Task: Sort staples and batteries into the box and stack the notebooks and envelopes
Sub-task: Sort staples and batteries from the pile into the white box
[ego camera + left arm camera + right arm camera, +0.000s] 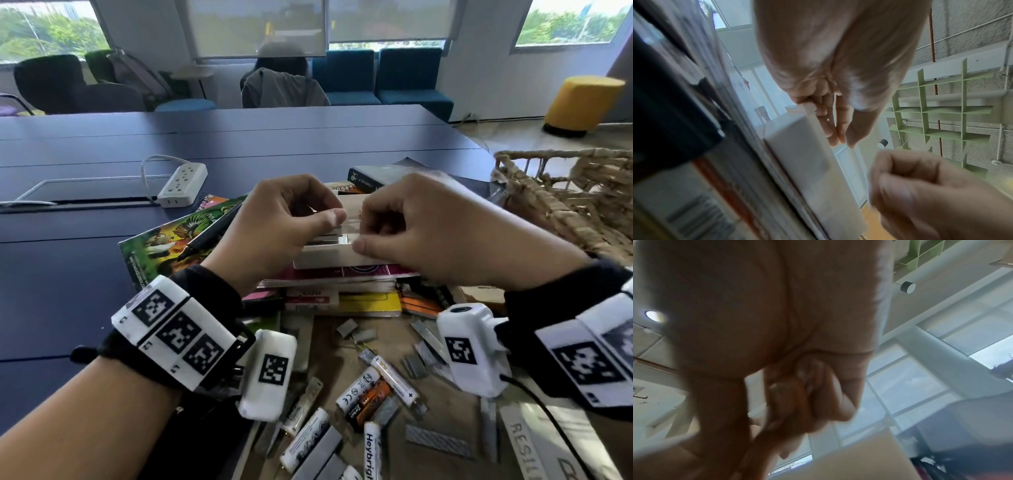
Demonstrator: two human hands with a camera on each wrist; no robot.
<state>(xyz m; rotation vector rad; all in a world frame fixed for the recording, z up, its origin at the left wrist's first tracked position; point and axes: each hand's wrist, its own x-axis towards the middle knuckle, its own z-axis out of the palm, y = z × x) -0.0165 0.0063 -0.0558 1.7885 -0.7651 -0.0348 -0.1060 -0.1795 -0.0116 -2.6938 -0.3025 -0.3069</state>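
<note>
Box (329, 255): small, white, on top of the notebook stack (342, 284); lid side open.
Left hand (277, 226): fingers curled, thumb and fingertips pinching a strip of staples (323, 236) at the box's left end.
Right hand (421, 233): fingers curled, thumb pressed to the box's front edge; whether it holds anything, cannot tell.
Batteries (363, 397): loose, nearer the person than the box, mixed with staple strips (359, 334).
Wicker basket (565, 192): right of box.
Power strip (183, 185): left of box, farther back.
</note>
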